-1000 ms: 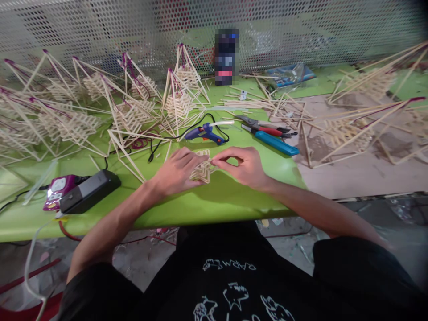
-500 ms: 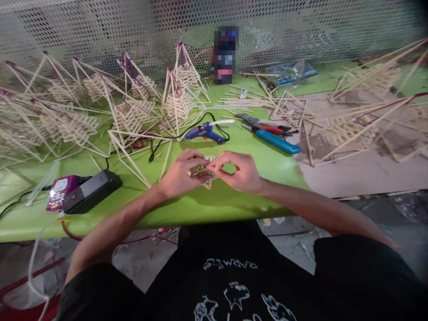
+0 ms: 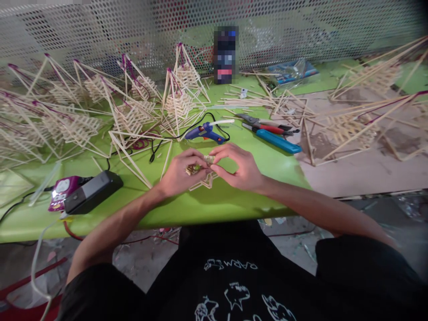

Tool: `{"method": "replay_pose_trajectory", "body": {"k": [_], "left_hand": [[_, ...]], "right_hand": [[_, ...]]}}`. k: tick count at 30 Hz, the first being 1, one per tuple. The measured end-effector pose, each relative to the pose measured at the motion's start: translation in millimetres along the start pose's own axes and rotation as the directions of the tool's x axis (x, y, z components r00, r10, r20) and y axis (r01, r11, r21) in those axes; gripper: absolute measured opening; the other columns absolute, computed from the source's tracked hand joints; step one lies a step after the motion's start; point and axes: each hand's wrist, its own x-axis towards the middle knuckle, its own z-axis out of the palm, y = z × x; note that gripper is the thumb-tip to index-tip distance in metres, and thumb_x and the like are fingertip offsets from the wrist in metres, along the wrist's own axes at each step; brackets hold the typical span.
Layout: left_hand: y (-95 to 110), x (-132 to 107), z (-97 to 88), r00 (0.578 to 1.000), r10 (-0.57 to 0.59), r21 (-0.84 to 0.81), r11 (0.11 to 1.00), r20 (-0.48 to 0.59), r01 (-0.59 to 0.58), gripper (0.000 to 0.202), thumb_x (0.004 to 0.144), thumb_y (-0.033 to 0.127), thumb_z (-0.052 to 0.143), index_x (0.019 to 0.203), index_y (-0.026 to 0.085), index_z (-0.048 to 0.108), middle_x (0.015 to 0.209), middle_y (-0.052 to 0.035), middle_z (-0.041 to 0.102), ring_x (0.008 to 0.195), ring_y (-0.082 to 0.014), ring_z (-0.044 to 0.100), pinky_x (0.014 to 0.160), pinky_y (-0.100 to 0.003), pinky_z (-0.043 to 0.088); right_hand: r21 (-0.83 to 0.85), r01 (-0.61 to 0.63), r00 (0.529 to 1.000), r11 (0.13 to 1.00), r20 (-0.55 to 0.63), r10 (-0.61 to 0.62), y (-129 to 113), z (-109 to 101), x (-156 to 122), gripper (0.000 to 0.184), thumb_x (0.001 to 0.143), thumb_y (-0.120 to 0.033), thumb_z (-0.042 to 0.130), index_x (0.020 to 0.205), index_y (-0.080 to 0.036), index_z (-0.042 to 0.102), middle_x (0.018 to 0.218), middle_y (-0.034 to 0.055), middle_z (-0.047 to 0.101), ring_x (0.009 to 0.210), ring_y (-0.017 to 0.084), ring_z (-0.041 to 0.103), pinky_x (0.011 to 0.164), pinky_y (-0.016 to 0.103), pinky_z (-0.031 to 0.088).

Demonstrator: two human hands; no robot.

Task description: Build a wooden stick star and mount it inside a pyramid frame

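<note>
Over the green table, my left hand (image 3: 180,174) and my right hand (image 3: 240,170) meet with thumbs and fingers curled in pinches. Between them is a small wooden-stick frame (image 3: 207,182), its pointed corner showing below my fingertips. My left fingers close around its stacked sticks, partly hiding them. My right thumb and forefinger pinch at the frame's upper right; what they hold there is covered by the fingertips. Just beyond my hands lies a blue glue gun (image 3: 205,132) with a pale glue stick in its back. Pruning shears (image 3: 267,126) and a blue-handled cutter (image 3: 278,141) lie to its right.
Several stick pyramids with purple tips (image 3: 179,104) crowd the left and back. A black adapter (image 3: 93,192) sits by a purple socket box (image 3: 63,192) at left. Loose sticks (image 3: 247,101), a phone (image 3: 226,55) and a perforated metal screen (image 3: 267,26) are behind. More stick frames stand right.
My right fingertips have shifted slightly up, and the stick frame has tilted between my hands, so more of its lower corner shows. The tools have not moved.
</note>
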Motion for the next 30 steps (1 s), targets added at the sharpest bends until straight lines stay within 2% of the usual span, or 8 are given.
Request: {"method": "replay_pose_trajectory", "body": {"k": [3,6,11,22,30], "left_hand": [[1.2,0.6,-3.6,0.999,-0.028,-0.009,1.000,-0.025,0.028,0.007,0.086,0.026,0.075,0.085,0.019,0.075,0.094,-0.0034,0.066,0.072,-0.0102,0.060,0.065,-0.025,0.049],[2.0,0.6,-4.6,0.998,-0.054,-0.015,0.998,-0.045,0.054,0.008,0.086,0.027,0.075,0.085,0.019,0.075,0.095,-0.0034,0.066,0.078,-0.0116,0.061,0.068,-0.026,0.049],[2.9,-0.4,-4.1,0.996,-0.061,-0.043,0.997,-0.068,0.058,0.008,0.087,0.027,0.075,0.087,0.019,0.075,0.096,-0.0036,0.067,0.080,-0.0126,0.062,0.069,-0.026,0.048],[-7.8,2.3,-16.2,0.984,-0.077,-0.199,0.979,-0.158,0.045,0.006,0.086,0.028,0.077,0.086,0.023,0.076,0.093,-0.0033,0.067,0.076,-0.0126,0.058,0.063,-0.028,0.041],[-6.6,3.9,-21.8,0.981,-0.082,-0.200,0.979,-0.177,0.046,0.008,0.084,0.030,0.078,0.084,0.022,0.075,0.093,-0.0032,0.068,0.077,-0.0126,0.059,0.065,-0.027,0.045]], "right_hand": [[-0.094,0.056,0.997,0.994,0.066,-0.050,4.7,0.2,1.4,0.006,0.086,-0.021,0.072,0.087,-0.022,0.066,0.106,0.0088,0.071,0.097,0.024,0.068,0.088,0.045,0.055],[-0.099,0.088,0.992,0.991,0.103,-0.078,6.5,4.6,0.8,0.007,0.085,-0.021,0.073,0.090,-0.022,0.067,0.108,0.0092,0.071,0.099,0.025,0.067,0.089,0.046,0.055],[-0.092,0.082,0.995,0.992,0.062,-0.077,6.1,8.8,-0.6,0.005,0.088,-0.020,0.072,0.088,-0.022,0.067,0.107,0.0088,0.072,0.100,0.025,0.068,0.088,0.046,0.056],[-0.083,0.079,0.994,0.993,0.080,-0.072,9.8,1.6,1.1,0.003,0.092,-0.019,0.066,0.093,-0.022,0.066,0.113,0.0098,0.070,0.104,0.023,0.069,0.090,0.043,0.058],[-0.073,0.093,0.992,0.993,0.088,-0.086,11.6,-0.5,2.5,0.004,0.092,-0.018,0.065,0.095,-0.021,0.066,0.114,0.0117,0.070,0.105,0.023,0.070,0.092,0.043,0.059]]}}
